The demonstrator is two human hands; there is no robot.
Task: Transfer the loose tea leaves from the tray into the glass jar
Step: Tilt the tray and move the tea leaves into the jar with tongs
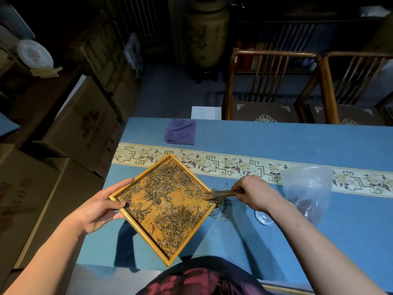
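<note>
A square wooden tray is held above the blue table, turned like a diamond, with dry tea leaves scattered over it. My left hand grips its left corner, thumb inside the rim. My right hand holds wooden tongs whose tips rest at the tray's right corner. Under that corner stands the small glass jar, mostly hidden by the tray, with some leaves inside.
A glass lid lies on the blue tablecloth right of the jar. A clear plastic bag sits further right. A purple cloth lies at the far edge. A few stray leaves lie around the jar. Two wooden chairs stand behind the table.
</note>
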